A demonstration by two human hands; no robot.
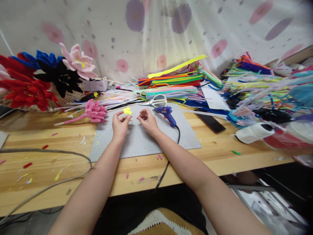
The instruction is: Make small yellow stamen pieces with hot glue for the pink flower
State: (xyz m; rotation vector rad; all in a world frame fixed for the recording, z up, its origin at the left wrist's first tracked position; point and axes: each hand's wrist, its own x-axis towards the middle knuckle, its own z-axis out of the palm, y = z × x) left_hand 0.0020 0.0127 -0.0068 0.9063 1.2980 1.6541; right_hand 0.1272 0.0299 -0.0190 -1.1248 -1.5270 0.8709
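Note:
My left hand [120,126] is over the grey cutting mat [156,143], its thumb and fingers pinched together. A small bright yellow piece [127,111] shows just beyond those fingertips; whether it is held or lies on the mat I cannot tell. Something tiny and pale is at the left thumb tip, too small to name. Facing it across a narrow gap, my right hand [148,122] has its fingers curled toward the thumb, and what they hold, if anything, is hidden. Right of that hand lies a blue glue gun [166,115], with white-handled scissors [158,101] behind it.
A pink pipe-cleaner flower [91,111] lies left of the mat, near finished fuzzy flowers [26,91]. Bundles of coloured pipe cleaners [171,81] line the back. A phone [210,121] and a white bottle [255,133] are at right. The gun's black cable [167,168] crosses the front edge.

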